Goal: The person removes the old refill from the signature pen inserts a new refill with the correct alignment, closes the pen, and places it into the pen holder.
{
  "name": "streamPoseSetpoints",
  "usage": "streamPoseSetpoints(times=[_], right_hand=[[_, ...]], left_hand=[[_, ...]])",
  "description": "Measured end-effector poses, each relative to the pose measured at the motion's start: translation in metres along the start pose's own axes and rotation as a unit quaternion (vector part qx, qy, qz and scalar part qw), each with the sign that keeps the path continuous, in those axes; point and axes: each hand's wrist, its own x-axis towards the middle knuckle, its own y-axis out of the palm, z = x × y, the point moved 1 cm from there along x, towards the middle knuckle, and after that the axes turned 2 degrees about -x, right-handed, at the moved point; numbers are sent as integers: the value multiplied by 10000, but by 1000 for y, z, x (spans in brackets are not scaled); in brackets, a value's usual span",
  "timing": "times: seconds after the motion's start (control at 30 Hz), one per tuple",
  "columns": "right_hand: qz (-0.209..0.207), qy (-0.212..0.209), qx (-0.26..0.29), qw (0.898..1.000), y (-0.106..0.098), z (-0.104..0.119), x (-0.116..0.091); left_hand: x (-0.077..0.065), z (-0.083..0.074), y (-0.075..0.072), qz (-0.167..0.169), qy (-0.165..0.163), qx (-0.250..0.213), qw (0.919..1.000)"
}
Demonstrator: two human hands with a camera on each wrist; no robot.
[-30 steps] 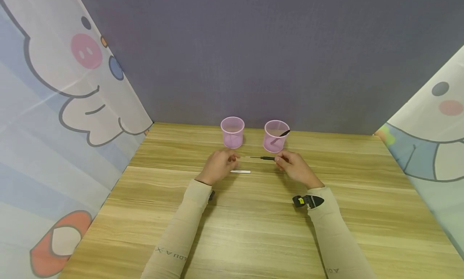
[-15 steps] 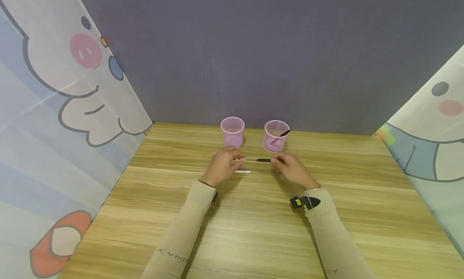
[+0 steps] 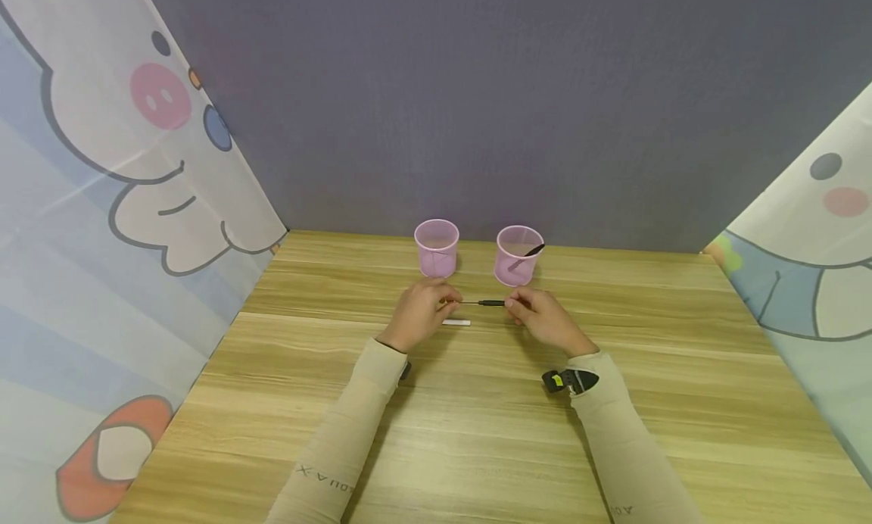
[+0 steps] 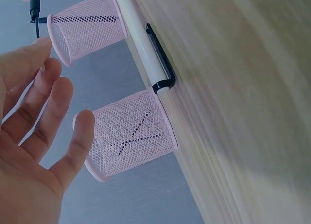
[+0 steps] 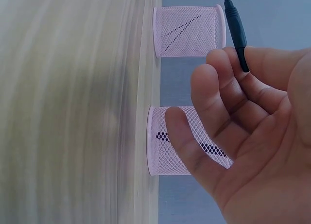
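A small screwdriver (image 3: 492,303) with a black handle and thin metal shaft spans the space between my hands, above the table. My right hand (image 3: 547,319) pinches the end of its handle (image 5: 235,29) between thumb and forefinger, other fingers loosely bent. At the shaft's end, my left hand (image 3: 424,312) pinches with thumb and forefinger; a small clear tip (image 4: 43,67) sticks out past the thumb in the left wrist view. Below the left hand lies a white pen (image 3: 457,322) with a black clip, partly hidden by that hand in the head view.
Two pink mesh pen cups stand behind my hands. The right cup (image 3: 515,270) has a black-ended item leaning out over its rim; thin dark lines show through the mesh of the left cup (image 4: 129,136). A grey wall (image 3: 477,130) rises at the table's (image 3: 490,448) back edge.
My hands have drawn closer together. The screwdriver has shifted left and slightly nearer to me, and the left fingers now cover more of its shaft end.
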Motion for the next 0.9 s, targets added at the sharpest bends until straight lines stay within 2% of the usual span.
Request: streamPoseSetpoints(times=[0.9], right_hand=[[-40, 15, 27, 10000, -5, -2, -1]], left_hand=[[-3, 7, -8, -157, -8, -69, 9999]])
